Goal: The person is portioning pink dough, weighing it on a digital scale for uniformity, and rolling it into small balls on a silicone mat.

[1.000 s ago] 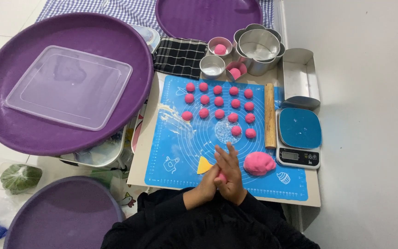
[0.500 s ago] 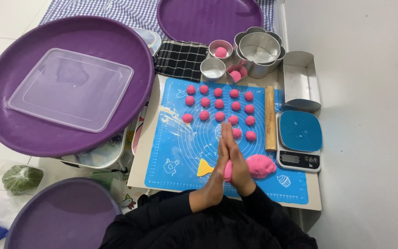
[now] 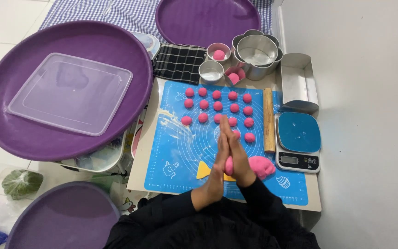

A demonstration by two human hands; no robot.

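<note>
Three big purple round trays ring the work area — the largest at the left carries a clear square plastic lid, another sits at the top and a third shows at the lower left — and none of them holds any dough. On the surface lies a blue silicone baking mat, where sixteen or so small pink dough balls stand in neat rows, so a good part of the portioning and rolling looks done. What is left, judging by how things lie: a lump of pink dough near the mat's lower right, unportioned, just beside the hands. A digital kitchen scale with a blue top sits at the right, a wooden rolling pin lies upright along the mat's right edge, and a cluster of metal moulds stands at the top, a few small cups holding pink pieces. A yellow scraper rests on the mat, partly under the wrists. The left hand and right hand are pressed palm to palm, fingers straight and pointing away — between them a small pink dough piece peeks out, probably being rolled into the next ball, though most of it is hidden.
</note>
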